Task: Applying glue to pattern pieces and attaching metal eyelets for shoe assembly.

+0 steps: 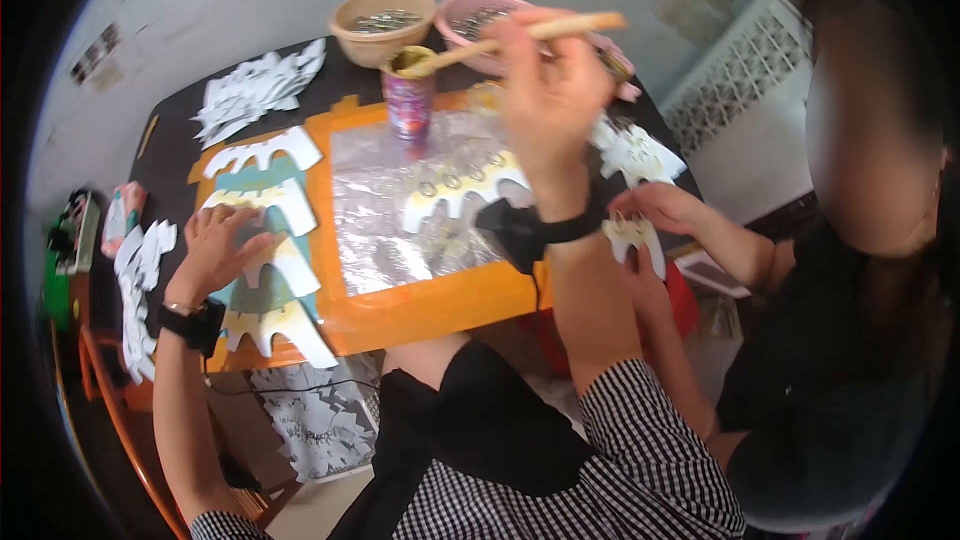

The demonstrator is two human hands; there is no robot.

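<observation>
My right hand (555, 90) is closed around a wooden-handled brush (460, 57), held slantwise. The brush's lower end reaches the mouth of a purple printed can (408, 105); its tip is hidden there. My left hand (215, 245) rests with fingers spread over a column of white scalloped cut-outs smeared with yellowish stuff, touching an upper cut-out (285, 205). Below it lie another cut-out (290, 265) and a lower one (290, 330). Between my hands, a longer cut-out (455, 190) bearing several metal rings lies on a clear plastic sheet (375, 250).
Orange tape (430, 318) borders the work area on the dark table. A beige bowl (350, 40) and a pink bowl (455, 15) hold metal pieces at the back. White cut-outs (260, 90) are piled back left. At right, another person's hands (660, 210) hold a ringed cut-out (632, 235).
</observation>
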